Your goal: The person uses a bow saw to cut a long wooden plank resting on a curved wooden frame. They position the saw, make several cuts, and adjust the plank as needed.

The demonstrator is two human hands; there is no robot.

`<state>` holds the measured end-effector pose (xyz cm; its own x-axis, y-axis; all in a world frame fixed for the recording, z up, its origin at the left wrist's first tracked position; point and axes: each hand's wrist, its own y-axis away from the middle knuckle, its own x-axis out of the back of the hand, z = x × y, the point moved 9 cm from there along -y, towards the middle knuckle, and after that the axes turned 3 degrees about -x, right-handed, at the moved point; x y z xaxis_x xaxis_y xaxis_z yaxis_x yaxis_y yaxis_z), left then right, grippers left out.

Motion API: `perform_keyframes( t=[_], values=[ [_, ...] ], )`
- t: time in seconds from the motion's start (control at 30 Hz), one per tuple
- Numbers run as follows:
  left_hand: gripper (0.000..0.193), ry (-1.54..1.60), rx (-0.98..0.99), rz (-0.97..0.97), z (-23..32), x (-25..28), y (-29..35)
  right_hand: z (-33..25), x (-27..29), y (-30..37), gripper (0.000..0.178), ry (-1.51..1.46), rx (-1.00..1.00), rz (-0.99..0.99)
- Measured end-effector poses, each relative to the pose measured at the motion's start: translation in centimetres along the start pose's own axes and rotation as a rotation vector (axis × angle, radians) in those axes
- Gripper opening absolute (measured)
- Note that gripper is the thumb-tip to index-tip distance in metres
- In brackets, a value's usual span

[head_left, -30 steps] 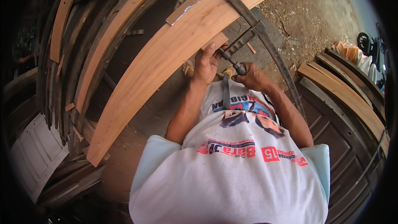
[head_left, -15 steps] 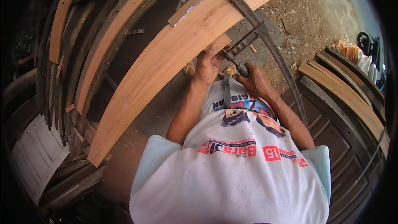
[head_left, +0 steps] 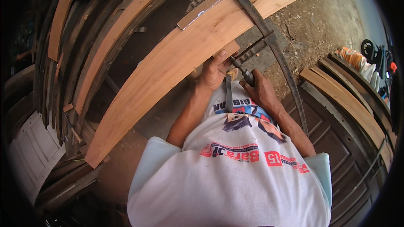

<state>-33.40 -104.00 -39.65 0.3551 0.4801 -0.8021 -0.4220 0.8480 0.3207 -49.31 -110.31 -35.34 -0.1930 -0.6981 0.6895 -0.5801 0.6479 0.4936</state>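
Observation:
A long pale wooden board runs diagonally in front of me. Across it lies a dark metal bar clamp, its far jaw at a thin wood strip along the board's far edge. My left hand is closed on a small wood block at the board's near edge, its thumb on top and its other fingers partly hidden. The clamp's screw end is beside this block. My right hand wraps round the clamp's screw handle. The clamp's bar reaches back past my right forearm.
Many long planks and beams are stacked at the left, near a white panelled door. On the right, more planks lie by a dark brown panelled door. Wood chips litter the ground beyond the clamp.
The view has shifted slightly, and the clamp and board's far end appear farther right. Both hands keep their holds; my right hand's fingers have changed position on the handle.

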Motion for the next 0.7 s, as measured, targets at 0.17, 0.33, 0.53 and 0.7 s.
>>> perform_keyframes(
  t=[0.17,0.33,0.53,0.7],
  values=[
    [0.045,0.003,0.030,-0.025,-0.3,0.0,-0.1,0.7,-1.5,-1.7,0.029,-0.013,-0.033,-0.211],
    [0.044,0.045,0.012,-0.051,-0.1,-0.2,-0.3,-2.0,0.0,-0.9,0.026,-0.215,-0.102,-0.505],
    [0.042,0.055,0.025,-0.032,0.3,-0.3,-0.2,-0.7,-0.3,0.3,0.038,0.005,-0.034,-0.008],
    [0.044,0.045,0.049,-0.040,-0.3,0.4,-0.2,0.0,-0.8,-0.6,0.035,0.115,-0.160,-0.071]
  ],
)
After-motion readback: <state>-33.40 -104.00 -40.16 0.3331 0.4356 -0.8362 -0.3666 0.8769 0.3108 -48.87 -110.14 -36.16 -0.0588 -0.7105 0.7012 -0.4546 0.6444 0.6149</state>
